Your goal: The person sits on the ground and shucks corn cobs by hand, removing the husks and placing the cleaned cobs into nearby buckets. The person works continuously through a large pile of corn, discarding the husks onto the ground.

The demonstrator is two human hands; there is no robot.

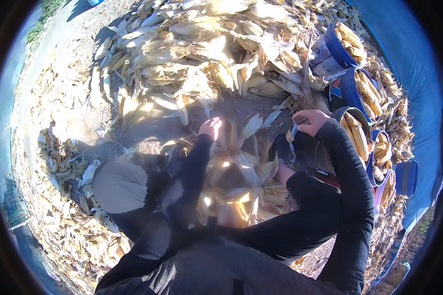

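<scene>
My left hand [210,128] hovers over bare ground near the front of a heap of dry maize husks [214,73]. Its fingers are extended, and I see nothing held in it, though glare blurs it. To the right, my right hand [311,122] pinches a thin pale strip [293,136]; whether it is husk or cord I cannot tell. That hand is close to a dark bucket [349,110] filled with husked maize ears [355,134]. Between my legs lie loose pale husks [243,177], partly in shade.
Several buckets of maize ears stand along the right, including a blue one [326,51] and a Valvoline one [341,92]. Beyond them hangs blue sheeting [421,88]. Scattered husks [85,243] cover the ground at left. My bent left knee bears a pale grey patch [120,186].
</scene>
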